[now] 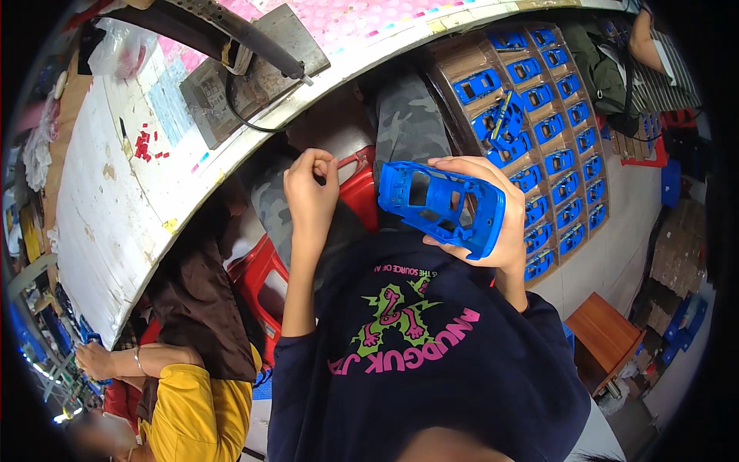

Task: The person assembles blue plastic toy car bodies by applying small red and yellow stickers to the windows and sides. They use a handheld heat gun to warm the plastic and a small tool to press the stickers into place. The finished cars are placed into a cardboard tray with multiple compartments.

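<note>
White workbench edge [173,192] beyond both hands, right hand [504,212] gripping blue toy-car body shell [442,197] — left hand [312,185] curled, cannot tell if holding anything — open gap between

**Right hand [493,212] holding a blue car shell [440,190], left hand [313,181] curled and apart**

The right hand wraps the shell's right end, its digits reaching along both long sides. Its forearm [513,286] slants up from below the shell's right end. Well left of the shell, the left hand bends its fingers toward the thumb; what they pinch, if anything, is unclear. The left forearm [302,277] rises nearly straight.
</note>
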A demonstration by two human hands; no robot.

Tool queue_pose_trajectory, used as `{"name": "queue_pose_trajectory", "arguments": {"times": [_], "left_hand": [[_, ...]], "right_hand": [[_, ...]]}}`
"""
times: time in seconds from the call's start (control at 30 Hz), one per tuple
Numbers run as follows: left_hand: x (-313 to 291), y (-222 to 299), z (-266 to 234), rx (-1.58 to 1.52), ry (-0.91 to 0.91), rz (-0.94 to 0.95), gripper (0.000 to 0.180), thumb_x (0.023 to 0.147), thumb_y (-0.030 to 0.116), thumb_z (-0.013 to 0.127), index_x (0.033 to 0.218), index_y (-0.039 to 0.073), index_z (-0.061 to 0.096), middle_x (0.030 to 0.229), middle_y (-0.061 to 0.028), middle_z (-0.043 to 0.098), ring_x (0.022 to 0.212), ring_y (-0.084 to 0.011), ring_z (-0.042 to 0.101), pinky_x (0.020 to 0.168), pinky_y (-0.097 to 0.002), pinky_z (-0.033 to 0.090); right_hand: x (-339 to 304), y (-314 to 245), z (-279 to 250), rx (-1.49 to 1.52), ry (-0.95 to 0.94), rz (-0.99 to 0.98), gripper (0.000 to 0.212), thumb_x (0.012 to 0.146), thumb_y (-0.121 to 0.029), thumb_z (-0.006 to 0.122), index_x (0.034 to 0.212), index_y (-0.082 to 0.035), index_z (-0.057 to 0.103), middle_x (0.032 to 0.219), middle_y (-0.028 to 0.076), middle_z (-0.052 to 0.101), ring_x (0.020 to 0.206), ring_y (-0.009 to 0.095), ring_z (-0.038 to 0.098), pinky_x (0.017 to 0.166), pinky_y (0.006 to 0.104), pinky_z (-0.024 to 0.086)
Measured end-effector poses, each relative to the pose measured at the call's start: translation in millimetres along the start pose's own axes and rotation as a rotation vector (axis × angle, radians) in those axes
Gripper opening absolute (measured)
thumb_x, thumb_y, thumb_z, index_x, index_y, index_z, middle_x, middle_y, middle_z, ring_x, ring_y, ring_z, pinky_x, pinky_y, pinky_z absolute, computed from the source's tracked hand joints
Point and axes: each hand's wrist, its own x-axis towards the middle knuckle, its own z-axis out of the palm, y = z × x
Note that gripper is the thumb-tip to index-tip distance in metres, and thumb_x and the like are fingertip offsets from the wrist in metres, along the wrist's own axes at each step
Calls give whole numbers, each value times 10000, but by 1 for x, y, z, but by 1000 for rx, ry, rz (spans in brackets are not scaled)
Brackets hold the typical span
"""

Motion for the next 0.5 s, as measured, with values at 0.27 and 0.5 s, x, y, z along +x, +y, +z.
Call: {"name": "queue_pose_trajectory", "arguments": {"times": [0.27, 0.5], "left_hand": [[-63, -1, 11, -749, -746, 49, 706, 748, 249, 630, 1292, 1, 255, 1337, -145, 282, 1249, -249, 249, 1019, -346, 179], [-114, 15, 22, -1430, -478, -198, 777, 702, 513, 603, 1292, 146, 257, 1356, -137, 222, 1261, -253, 219, 1016, -381, 203]], "right_hand": [[-24, 16, 25, 298, 141, 84, 613, 520, -140, 771, 1030, -19, 453, 1031, 156, 474, 951, 252, 497, 818, 342, 401], [-46, 1, 67, 405, 44, 93, 662, 547, -137, 738, 1115, -11, 421, 992, 126, 443, 938, 257, 455, 814, 349, 381]]}}
